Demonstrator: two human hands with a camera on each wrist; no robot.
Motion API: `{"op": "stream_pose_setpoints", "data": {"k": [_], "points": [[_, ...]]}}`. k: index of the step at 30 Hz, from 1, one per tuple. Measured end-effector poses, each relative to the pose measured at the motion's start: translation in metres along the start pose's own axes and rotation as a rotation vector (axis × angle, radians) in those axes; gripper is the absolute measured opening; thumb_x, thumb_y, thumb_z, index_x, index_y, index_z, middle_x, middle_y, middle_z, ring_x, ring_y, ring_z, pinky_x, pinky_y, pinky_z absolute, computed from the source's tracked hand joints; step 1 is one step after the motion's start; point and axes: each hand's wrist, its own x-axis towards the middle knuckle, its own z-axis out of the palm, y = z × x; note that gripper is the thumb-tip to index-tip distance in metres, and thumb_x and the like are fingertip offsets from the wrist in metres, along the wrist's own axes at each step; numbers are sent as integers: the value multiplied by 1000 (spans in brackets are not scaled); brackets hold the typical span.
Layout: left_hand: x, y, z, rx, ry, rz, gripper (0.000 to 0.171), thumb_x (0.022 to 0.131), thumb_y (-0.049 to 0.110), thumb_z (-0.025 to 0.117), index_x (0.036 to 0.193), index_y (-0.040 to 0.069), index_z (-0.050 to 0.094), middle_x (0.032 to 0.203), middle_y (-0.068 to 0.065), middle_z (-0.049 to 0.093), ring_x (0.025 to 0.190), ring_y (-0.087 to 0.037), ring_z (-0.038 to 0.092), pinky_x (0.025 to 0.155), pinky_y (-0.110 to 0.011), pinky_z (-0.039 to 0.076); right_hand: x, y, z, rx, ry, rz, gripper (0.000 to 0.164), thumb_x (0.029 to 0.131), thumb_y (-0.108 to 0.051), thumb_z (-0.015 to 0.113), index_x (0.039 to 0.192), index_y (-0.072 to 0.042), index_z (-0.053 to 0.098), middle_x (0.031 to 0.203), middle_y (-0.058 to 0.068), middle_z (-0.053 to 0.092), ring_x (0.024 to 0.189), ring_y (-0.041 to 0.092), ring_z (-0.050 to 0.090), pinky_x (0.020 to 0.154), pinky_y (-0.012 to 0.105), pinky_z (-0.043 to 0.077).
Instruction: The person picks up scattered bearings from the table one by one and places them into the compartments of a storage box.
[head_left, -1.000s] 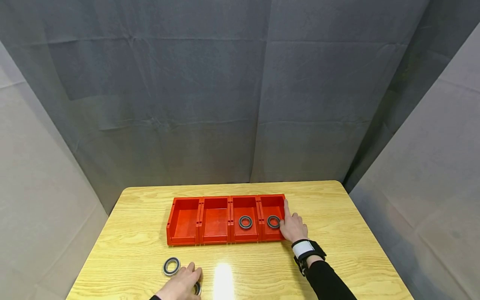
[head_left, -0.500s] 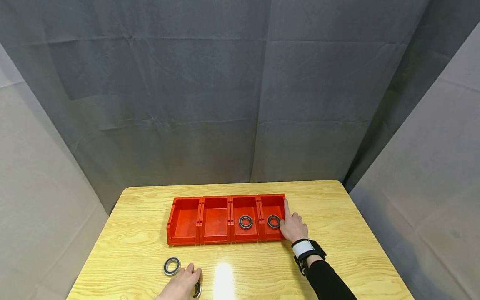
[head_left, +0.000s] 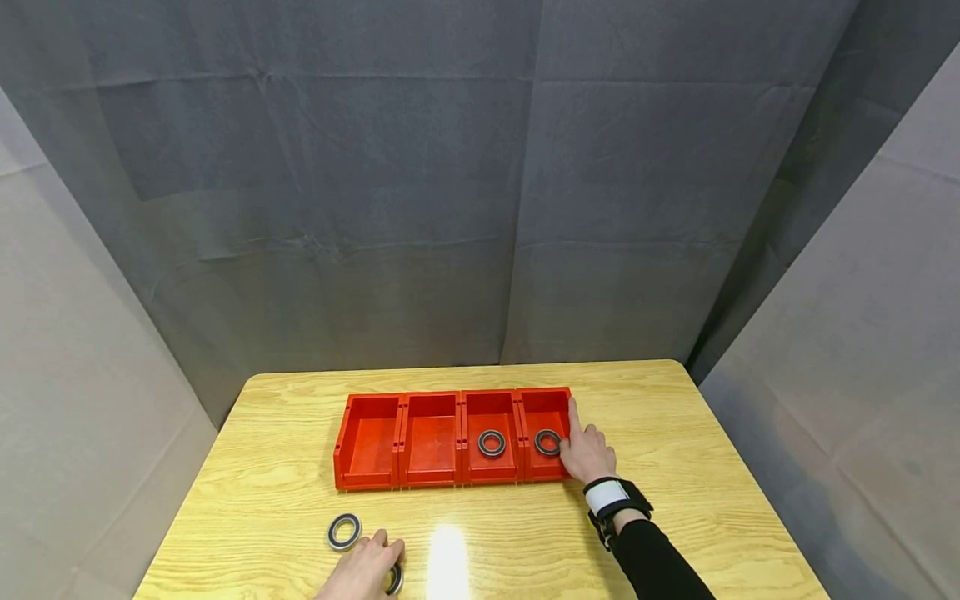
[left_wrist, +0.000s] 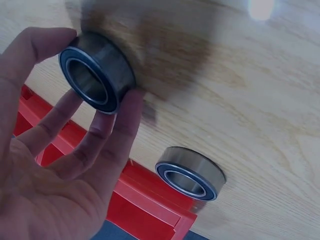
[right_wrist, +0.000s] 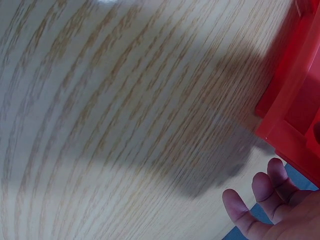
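Low on the table, my left hand point(head_left: 356, 573) pinches a ball bearing point(left_wrist: 111, 65) between thumb and fingertips, its rim tilted up. Beside it a second bearing point(left_wrist: 200, 170) lies flat on the wood. My right hand point(head_left: 588, 457) rests against the right end of a row of red bins point(head_left: 429, 482), index finger straight along the outer wall. Its thumb is partly hidden by the bin's edge; in the right wrist view the other fingers point(right_wrist: 262, 187) are loosely bent, holding nothing. One bearing point(head_left: 482, 444) lies in the third bin, another point(head_left: 538, 442) in the rightmost.
The bins stand joined side by side on a light wooden table point(head_left: 675, 500). Grey cloth point(head_left: 375, 208) hangs behind the table, with pale cloth panels point(head_left: 862, 375) on both sides. Glare from a lamp shows on the wood near the left hand.
My left hand has shifted very slightly, still holding the bearing. The right hand, bins and other bearings show almost no movement.
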Motion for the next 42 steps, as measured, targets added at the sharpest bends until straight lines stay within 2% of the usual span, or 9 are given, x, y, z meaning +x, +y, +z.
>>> {"op": "stream_pose_setpoints", "data": {"k": [8, 18, 24, 30, 38, 42], "points": [[0, 2, -1, -14, 5, 2, 29, 69, 22, 86, 89, 14, 67, 79, 2, 50, 67, -12, 47, 52, -26, 39, -1, 0, -1, -6, -1, -2, 80, 97, -23, 56, 163, -18, 11, 111, 29, 59, 99, 42, 59, 78, 58, 52], [-2, 8, -5, -37, 21, -25, 28, 70, 19, 82, 93, 13, 69, 82, 1, 52, 69, -15, 49, 52, -27, 40, 0, -1, -2, -4, -6, -3, 80, 97, -23, 57, 163, -18, 10, 114, 29, 59, 100, 43, 59, 81, 60, 51], [-3, 9, -6, 11, 80, -6, 30, 66, 20, 83, 90, 14, 68, 80, 1, 52, 69, -15, 50, 53, -27, 42, 0, 0, -2, -6, -2, -5, 80, 97, -23, 57, 163, -17, 11, 113, 29, 59, 99, 42, 59, 80, 60, 52], [-2, 11, -7, 37, 110, 12, 31, 63, 20, 82, 90, 12, 68, 80, 1, 50, 67, -14, 47, 52, -25, 40, -1, 0, -2, -2, -1, -8, 80, 97, -23, 57, 163, -17, 11, 114, 30, 59, 100, 43, 59, 80, 61, 52], [2, 15, -10, 102, 159, 53, 30, 65, 21, 80, 92, 11, 71, 79, 1, 53, 64, -12, 46, 57, -25, 39, -1, 0, -2, -6, -2, -10, 80, 97, -23, 56, 163, -17, 11, 113, 30, 59, 100, 43, 59, 80, 60, 52], [5, 18, -11, 105, 167, 48, 32, 66, 20, 80, 96, 10, 72, 81, 0, 54, 66, -14, 49, 57, -27, 42, -1, -1, -2, -4, 0, -9, 79, 97, -23, 56, 163, -17, 11, 114, 30, 59, 100, 43, 59, 80, 60, 52]]}}
